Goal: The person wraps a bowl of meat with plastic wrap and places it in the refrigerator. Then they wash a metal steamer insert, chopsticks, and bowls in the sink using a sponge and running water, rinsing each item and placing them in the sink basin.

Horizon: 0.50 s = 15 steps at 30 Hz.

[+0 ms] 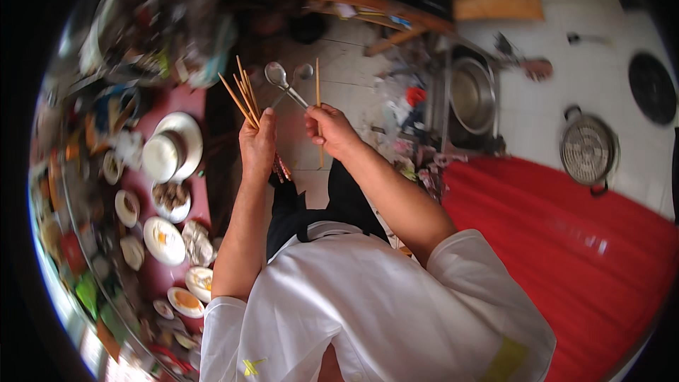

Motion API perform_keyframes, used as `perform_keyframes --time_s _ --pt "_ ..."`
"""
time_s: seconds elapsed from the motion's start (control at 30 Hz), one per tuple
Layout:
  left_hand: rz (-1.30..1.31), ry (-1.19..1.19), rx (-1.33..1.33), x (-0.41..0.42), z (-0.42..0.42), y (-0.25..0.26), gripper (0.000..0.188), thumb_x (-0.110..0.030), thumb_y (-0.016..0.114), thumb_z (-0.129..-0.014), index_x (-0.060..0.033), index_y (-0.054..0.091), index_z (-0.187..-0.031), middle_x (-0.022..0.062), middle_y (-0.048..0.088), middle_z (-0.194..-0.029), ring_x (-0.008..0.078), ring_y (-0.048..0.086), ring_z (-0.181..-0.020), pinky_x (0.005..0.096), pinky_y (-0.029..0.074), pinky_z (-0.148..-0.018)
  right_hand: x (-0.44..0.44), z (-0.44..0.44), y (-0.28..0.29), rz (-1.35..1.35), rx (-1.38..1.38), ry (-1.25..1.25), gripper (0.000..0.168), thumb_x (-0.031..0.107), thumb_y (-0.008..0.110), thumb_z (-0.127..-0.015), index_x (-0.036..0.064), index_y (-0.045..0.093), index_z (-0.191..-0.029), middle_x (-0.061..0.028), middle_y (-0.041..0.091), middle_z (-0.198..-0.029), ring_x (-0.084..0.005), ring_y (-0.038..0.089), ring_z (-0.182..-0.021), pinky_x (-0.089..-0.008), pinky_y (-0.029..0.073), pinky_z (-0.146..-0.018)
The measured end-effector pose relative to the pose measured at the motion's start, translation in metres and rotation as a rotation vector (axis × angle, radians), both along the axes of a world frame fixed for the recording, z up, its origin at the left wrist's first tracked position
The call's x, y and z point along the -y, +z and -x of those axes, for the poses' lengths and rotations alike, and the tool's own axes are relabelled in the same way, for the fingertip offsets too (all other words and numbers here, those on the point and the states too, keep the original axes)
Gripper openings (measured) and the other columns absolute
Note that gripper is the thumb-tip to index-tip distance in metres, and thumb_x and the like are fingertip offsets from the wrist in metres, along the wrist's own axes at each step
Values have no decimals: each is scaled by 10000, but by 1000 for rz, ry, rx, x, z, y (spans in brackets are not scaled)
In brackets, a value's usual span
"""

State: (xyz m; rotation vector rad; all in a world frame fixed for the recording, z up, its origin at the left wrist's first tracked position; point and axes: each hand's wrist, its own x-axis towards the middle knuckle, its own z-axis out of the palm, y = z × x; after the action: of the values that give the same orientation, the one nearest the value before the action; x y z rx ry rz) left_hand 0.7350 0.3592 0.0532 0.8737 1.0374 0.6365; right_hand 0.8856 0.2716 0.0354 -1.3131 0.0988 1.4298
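A bundle of wooden chopsticks [246, 96] is gripped in my left hand [256, 148], their thin ends fanned upward and patterned ends below the fist. My right hand [335, 130] pinches a metal spoon [276, 73] by its handle, along with a single chopstick [318, 82]. Another metal spoon [303, 71] crosses behind the first. Its handle slants down toward my left hand, where the fingers hide its end. Both hands are side by side above the tiled floor, a small gap between them.
At left, a red table [164, 270] bears stacked white bowls [159, 158], a plate of brown food [171, 196] and several other dishes. On the right are a metal basin [472, 96], a steamer rack [586, 148], a black lid [652, 88] and a red cover [557, 276]. Plastic bags [392, 101] lie beside the basin.
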Motion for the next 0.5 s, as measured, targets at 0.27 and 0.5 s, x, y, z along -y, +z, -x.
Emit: perform_keyframes --time_s 0.27,0.5 --pt "18 -418 -65 154 -223 -42 214 -275 626 -951 -75 629 -875 -52 514 -645 41 439 -562 229 351 -497 172 -176 -17 5 3 -412 178 255 593 -944 81 571 -911 -25 558 -747 -131 530 -580 -241 342 -424" --pt "78 -763 -273 270 -393 -73 300 -296 564 -952 -27 656 -858 -27 506 -581 76 433 -494 264 338 -455 293 -303 -59 151 94 -624 185 251 583 -938 69 590 -907 -33 582 -732 -124 537 -562 -246 376 -435"
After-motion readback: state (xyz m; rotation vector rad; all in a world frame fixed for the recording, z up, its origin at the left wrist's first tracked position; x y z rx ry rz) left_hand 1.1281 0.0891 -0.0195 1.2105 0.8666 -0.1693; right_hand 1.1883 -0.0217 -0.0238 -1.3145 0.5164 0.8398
